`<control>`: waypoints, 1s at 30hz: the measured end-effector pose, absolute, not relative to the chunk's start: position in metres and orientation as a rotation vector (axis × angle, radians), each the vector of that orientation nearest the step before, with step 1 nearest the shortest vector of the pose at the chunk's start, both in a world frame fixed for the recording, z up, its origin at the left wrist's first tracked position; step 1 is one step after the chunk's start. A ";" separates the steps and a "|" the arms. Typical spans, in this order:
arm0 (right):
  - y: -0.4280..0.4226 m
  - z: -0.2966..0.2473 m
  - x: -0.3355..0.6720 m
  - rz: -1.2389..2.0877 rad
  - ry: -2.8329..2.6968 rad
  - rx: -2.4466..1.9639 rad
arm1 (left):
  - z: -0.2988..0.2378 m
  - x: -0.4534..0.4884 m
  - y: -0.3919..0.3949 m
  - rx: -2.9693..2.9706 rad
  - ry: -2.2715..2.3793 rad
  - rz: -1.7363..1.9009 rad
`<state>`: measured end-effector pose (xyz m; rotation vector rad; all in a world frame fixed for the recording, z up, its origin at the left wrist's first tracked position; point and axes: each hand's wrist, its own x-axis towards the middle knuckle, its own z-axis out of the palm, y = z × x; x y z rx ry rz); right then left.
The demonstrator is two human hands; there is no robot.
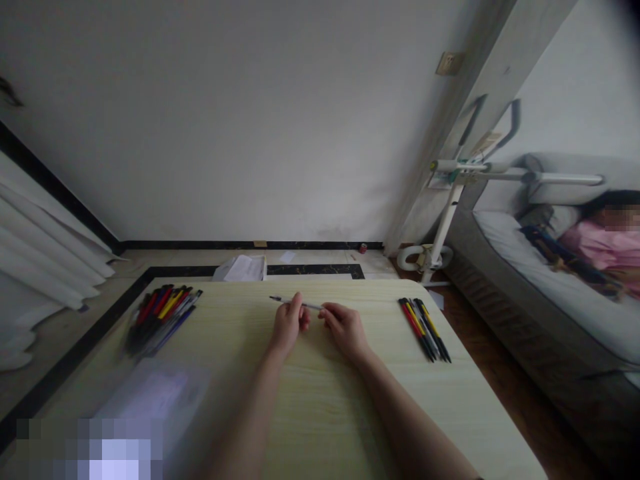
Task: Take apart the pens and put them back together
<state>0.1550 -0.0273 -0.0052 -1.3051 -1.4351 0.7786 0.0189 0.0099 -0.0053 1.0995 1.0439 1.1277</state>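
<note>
A slim pen with a clear or pale barrel is held level above the table between my two hands. My left hand is closed around it near its dark end, thumb on top. At the other end, my right hand pinches it between thumb and fingers. Off to the right lies a small row of pens in red, yellow, black and clear. A larger heap of pens in mixed colours rests on the left, partly blurred.
The pale wooden table has a blurred clear plastic sheet or bag at its left front. Beyond its far edge, papers in a white box sit low down. White exercise equipment and a bed with a person are on the right.
</note>
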 end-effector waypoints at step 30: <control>-0.026 -0.001 0.155 0.845 -1.369 -1.344 | -0.007 0.018 0.009 1.032 1.002 1.125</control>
